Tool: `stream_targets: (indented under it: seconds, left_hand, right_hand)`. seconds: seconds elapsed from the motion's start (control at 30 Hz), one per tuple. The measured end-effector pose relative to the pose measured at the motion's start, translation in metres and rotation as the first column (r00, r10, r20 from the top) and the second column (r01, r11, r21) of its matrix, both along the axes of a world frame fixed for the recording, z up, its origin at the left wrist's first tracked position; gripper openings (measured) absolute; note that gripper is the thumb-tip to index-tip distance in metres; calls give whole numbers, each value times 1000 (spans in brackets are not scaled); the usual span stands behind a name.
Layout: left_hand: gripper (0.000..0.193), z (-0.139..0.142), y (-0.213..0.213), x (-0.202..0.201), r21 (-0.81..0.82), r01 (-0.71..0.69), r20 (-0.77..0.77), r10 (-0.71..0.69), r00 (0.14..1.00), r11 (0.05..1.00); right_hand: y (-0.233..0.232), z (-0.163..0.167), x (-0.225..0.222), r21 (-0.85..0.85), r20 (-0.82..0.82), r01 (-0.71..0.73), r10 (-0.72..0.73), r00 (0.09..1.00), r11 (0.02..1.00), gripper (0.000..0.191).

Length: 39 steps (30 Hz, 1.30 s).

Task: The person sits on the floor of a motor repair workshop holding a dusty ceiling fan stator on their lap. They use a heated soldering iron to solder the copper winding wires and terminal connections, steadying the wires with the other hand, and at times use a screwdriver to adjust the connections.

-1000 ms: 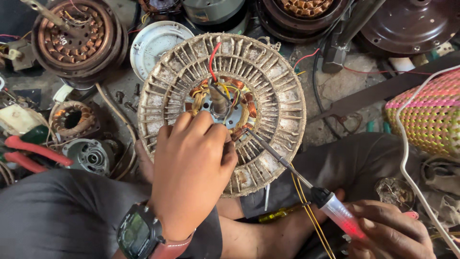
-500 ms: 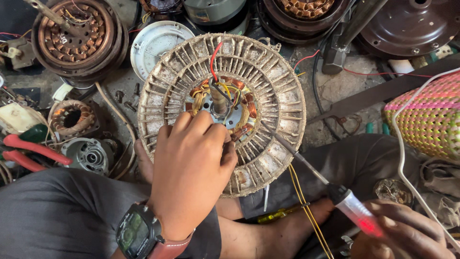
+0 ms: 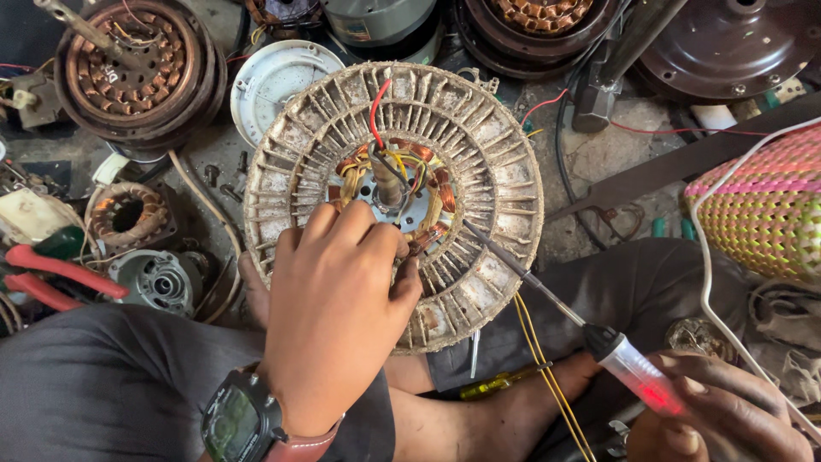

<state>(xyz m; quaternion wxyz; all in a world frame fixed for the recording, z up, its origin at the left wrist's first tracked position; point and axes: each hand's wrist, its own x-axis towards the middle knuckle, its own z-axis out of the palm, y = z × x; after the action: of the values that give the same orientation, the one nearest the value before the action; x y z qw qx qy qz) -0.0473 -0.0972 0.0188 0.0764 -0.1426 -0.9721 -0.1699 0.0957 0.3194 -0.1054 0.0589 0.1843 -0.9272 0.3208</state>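
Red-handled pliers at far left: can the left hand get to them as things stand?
Probably yes. The left hand rests on the round motor stator, holding nothing bulky, and the red-handled pliers lie uncovered on that same side, beyond the person's knee.

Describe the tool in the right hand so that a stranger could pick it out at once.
Start at the big pale ribbed motor disc in the middle. A thin metal shaft runs from its lower right rim to the right hand: that is the tester screwdriver. Its clear handle glows red inside.
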Motion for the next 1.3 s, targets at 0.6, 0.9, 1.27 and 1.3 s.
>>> stream_targets:
  seconds: [0.6,0.9,1.27,1.3]
  left_hand:
    - [16,6,1,0,-4,14,4,-14,1000,1000]
    - [17,6,2,0,-16,0,9,0,1000,1000]
    - [18,3,1,0,-13,-8,13,9,1000,1000]
    - [17,3,1,0,-18,-8,11,8,1000,1000]
  right_hand:
    - [-7,12,0,71,43,38,-41,998,997,29]
    - [-12,14,-6,-42,72,77,-73,995,996,30]
    - [-42,23,-14,-125,-18,12,-15,1000,992,37]
    - [-32,22,-12,-75,7,-9,10,1000,997,37]
